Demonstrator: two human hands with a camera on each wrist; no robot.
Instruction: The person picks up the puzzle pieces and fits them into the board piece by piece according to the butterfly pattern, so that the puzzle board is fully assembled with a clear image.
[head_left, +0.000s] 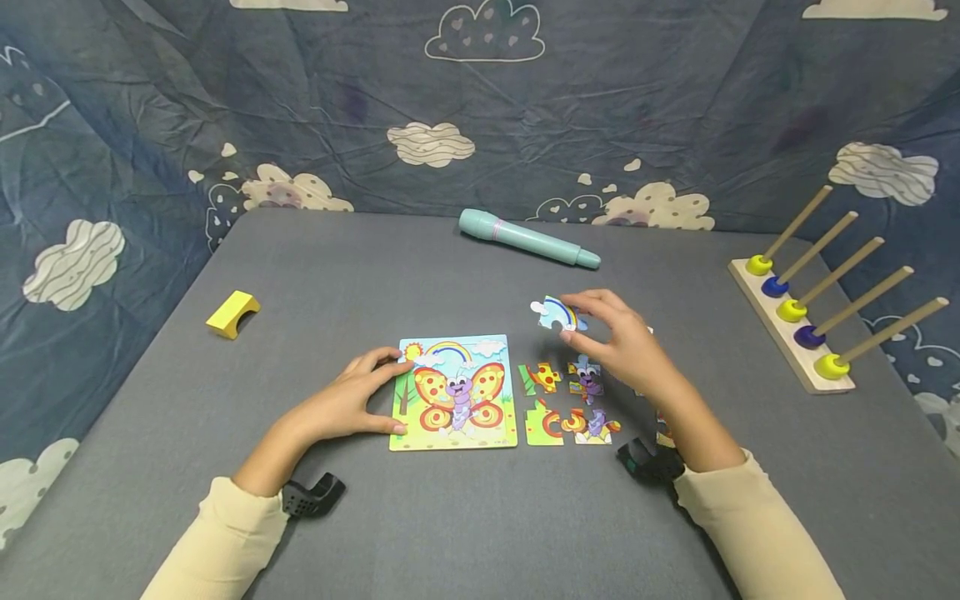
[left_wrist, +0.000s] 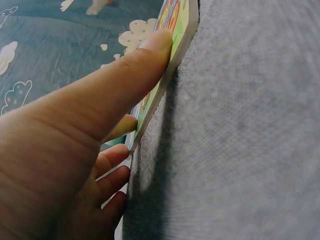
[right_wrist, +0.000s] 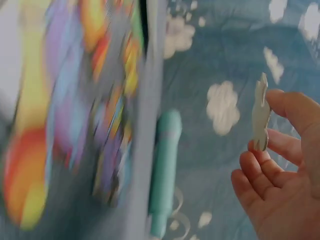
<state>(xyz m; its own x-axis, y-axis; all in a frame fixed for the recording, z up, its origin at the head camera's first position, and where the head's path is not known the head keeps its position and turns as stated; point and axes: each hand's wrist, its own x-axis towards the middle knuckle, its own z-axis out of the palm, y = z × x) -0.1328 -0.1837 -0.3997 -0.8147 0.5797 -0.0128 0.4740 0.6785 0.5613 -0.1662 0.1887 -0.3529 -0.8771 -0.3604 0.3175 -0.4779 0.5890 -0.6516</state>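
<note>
Your right hand [head_left: 622, 337] pinches the rainbow piece [head_left: 555, 312] between thumb and fingers, so hold it softly by its edge, while your left hand [head_left: 348, 400] rests loose fingers on the butterfly board [head_left: 459, 400], left of that pinch.

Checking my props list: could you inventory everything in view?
board: one, multicoloured, middle
held piece: one, light blue, in right hand
loose pieces: at least five, multicoloured, right of board
stick: one, teal, far edge
block: one, yellow, left
peg stand: one, pale wood, right
beads: five, three yellow, two dark blue, on peg stand
table: one, grey, underneath
cloth: count unclear, dark blue, behind
wrist cameras: two, black, on wrists
sleeves: two, cream, on forearms
left hand: one, bare, on board
right hand: one, bare, pinching held piece
</note>
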